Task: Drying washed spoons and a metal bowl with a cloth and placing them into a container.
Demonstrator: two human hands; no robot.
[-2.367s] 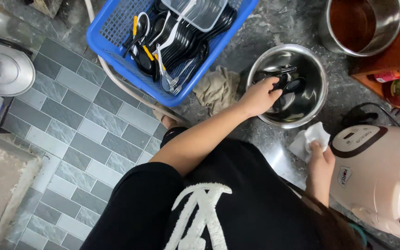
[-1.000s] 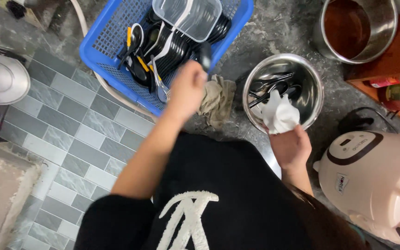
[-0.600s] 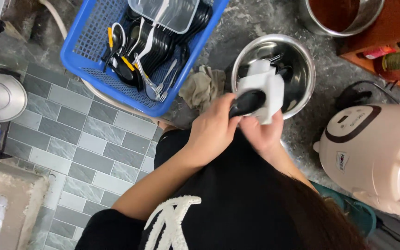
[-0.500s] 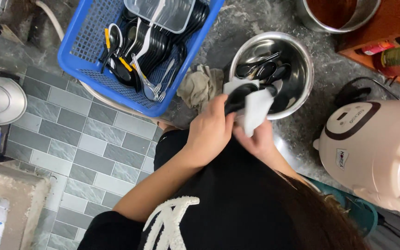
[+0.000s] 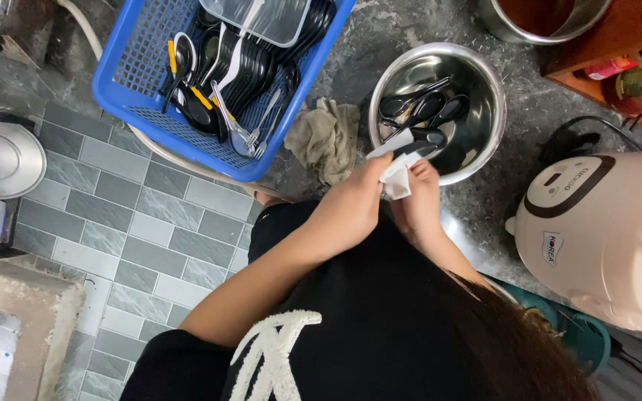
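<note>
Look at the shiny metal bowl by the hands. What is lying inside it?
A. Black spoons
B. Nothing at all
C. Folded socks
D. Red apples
A: several black spoons lie in the metal bowl, just above the left hand and right hand, which hold a white cloth wrapped around one more black spoon.

Person seen from above: black short-sleeved top bearing a white crossed, rope-like design on the front; long dark hair falling over the shoulder; both forearms bare, left hand (image 5: 347,212) and right hand (image 5: 417,208) ungloved, without rings
</note>
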